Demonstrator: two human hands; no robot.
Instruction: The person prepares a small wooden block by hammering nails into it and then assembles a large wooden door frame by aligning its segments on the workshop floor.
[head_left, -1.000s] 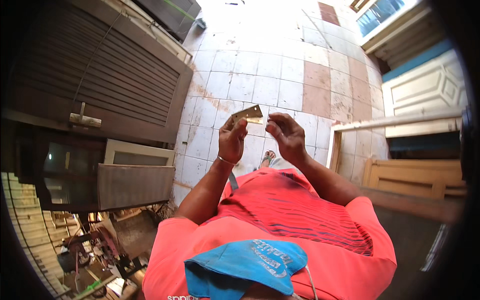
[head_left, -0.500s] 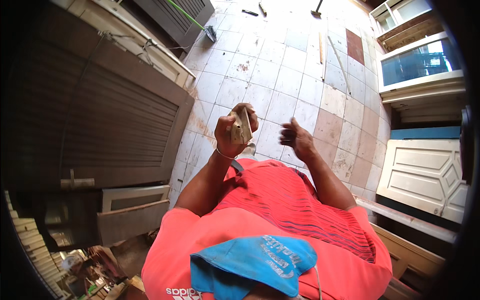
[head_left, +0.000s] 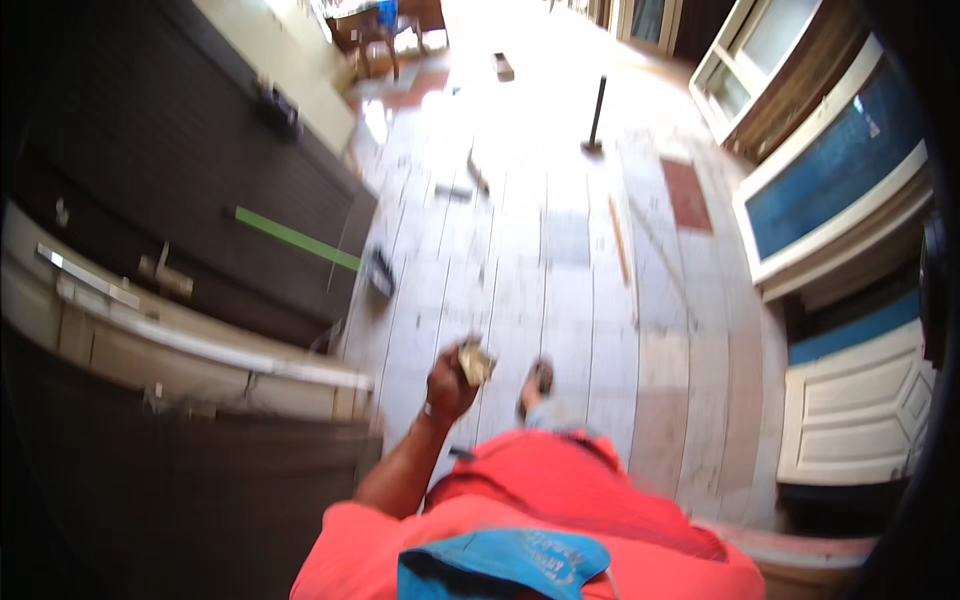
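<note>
My left hand (head_left: 447, 387) is closed around a brass-coloured, flat-sided piece (head_left: 477, 364), held out in front of my body above the tiled floor. Blur and its small size hide what kind of piece it is. Its fingers wrap the left side, and the jagged-looking right end sticks out. My right hand is out of view. Below, one sandalled foot (head_left: 541, 378) shows on the tiles.
Dark louvred door panels (head_left: 110, 120) and a pale frame (head_left: 300, 365) stand along my left, beside a green-handled broom (head_left: 379, 272). Ahead lie a curved tool (head_left: 478, 172), thin strips (head_left: 619, 240) and an upright-handled tool (head_left: 593, 146). A blue-glazed window (head_left: 840, 170) and white door (head_left: 850, 420) line the right.
My view has moved forward along the floor, with the tools and broom now nearer. The left hand still grips the piece, lower in view. My right hand has left the picture.
</note>
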